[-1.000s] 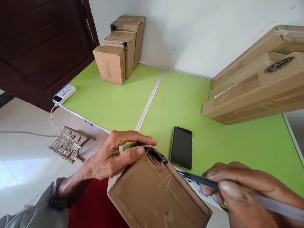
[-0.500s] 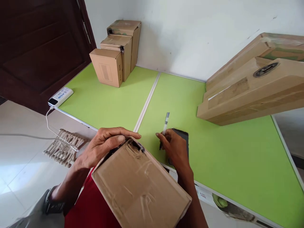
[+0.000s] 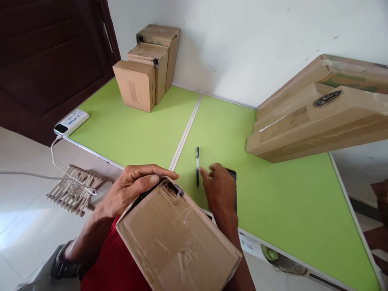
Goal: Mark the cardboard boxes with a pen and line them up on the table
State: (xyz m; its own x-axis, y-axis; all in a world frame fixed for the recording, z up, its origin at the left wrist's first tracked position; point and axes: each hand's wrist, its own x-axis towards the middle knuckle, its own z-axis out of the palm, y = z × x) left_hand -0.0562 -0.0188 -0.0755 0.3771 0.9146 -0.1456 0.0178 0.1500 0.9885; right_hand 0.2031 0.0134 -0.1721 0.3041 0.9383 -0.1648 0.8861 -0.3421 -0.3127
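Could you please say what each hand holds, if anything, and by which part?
The left hand holds the cardboard box by its upper edge, near the hole; the right hand, beside the pen, seems to hold nothing.

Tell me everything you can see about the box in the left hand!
The box looks like brown cardboard, with wrinkled clear tape on its big face and a ragged, black-edged hole near the top corner. It tilts beside the green table; the left hand grips its upper left edge.
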